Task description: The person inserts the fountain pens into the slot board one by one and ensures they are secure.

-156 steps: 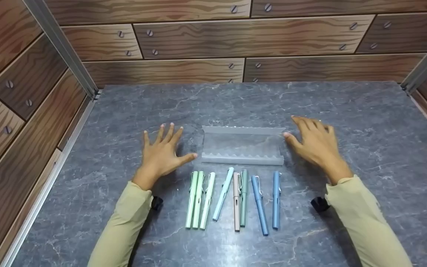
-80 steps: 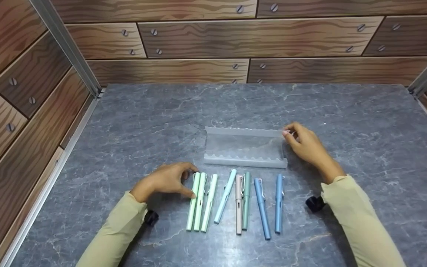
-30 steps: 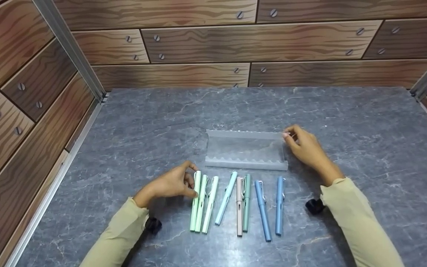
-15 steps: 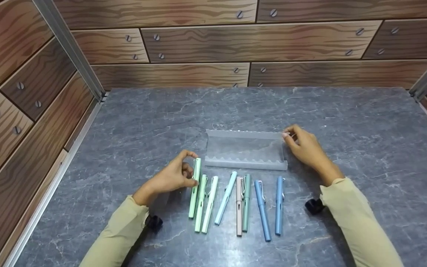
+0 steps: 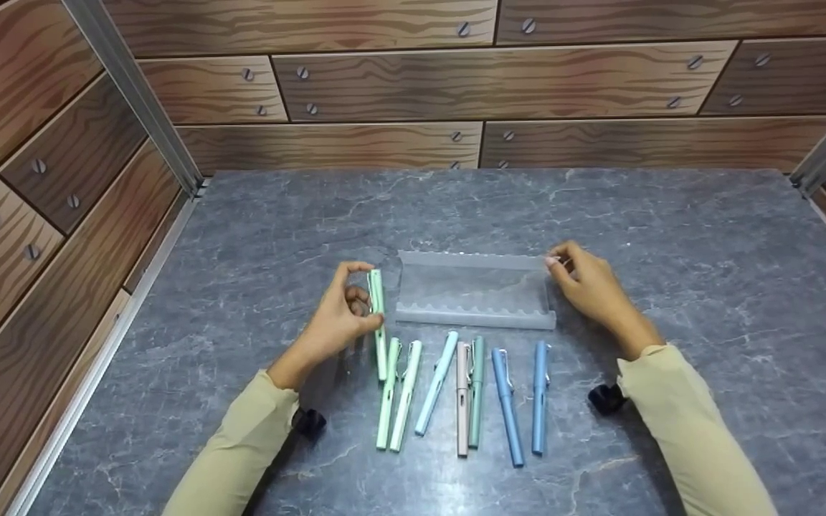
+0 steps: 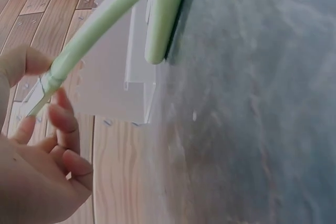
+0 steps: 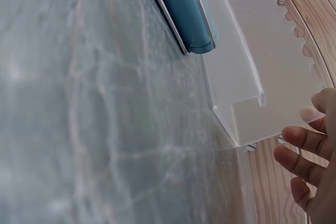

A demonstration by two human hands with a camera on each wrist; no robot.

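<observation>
Marbled table (image 5: 298, 222): is being backed by wood-grain panels (image 5: 384, 86)
Left hand (image 5: 333, 321): slim green pen (image 5: 377, 292) is being pinched
Right hand (image 5: 594, 285): scalloped clear rack (image 5: 474, 318) is being pinched

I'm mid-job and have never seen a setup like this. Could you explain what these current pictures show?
There's no machine: these are a person's bare hands. The wide picture comes from a camera on the head, looking forward and down; the two close ones come from cameras on the left and right wrists.

On the marbled table stands a clear holder with scalloped edges. In front lie seven pens: two light green pens, a pale aqua pen, a brownish pen, a dark green pen and two blue pens.

The left hand holds another light green pen, raised and tilted. The right hand pinches the holder's far right corner.
</observation>
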